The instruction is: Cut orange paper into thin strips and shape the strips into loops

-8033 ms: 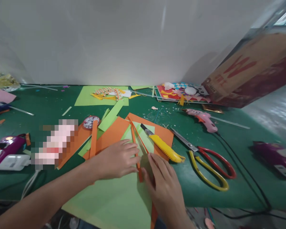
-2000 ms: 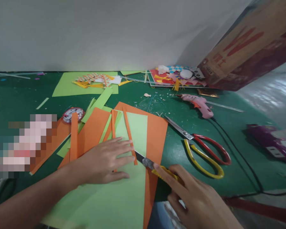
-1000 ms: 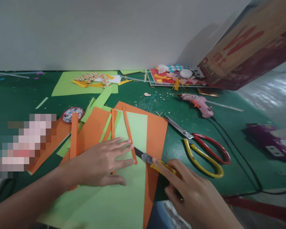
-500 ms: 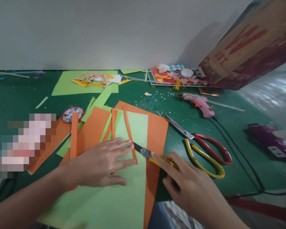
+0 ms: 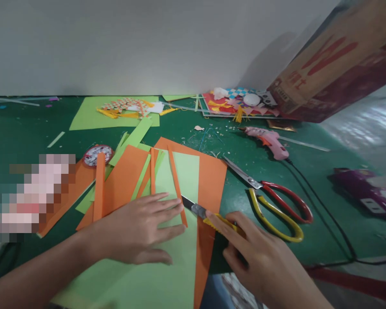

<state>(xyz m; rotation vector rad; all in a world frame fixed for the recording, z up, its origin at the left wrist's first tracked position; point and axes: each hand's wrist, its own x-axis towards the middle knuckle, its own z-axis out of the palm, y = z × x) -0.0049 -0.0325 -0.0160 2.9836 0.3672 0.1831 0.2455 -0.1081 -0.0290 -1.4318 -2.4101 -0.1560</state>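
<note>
Craft workspace point(image 5: 176, 128), cutter point(image 5: 198, 210), scissors point(image 5: 254, 183), glue gun point(image 5: 274, 143)

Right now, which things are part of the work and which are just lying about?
Part of the work:
knife, in the right hand
orange strip, at the knife's tip
green paper, under the left hand

Just lying about:
scissors
glue gun
bag

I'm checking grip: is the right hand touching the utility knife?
Touching: the head view shows the right hand gripping the utility knife by its yellow handle.
</note>
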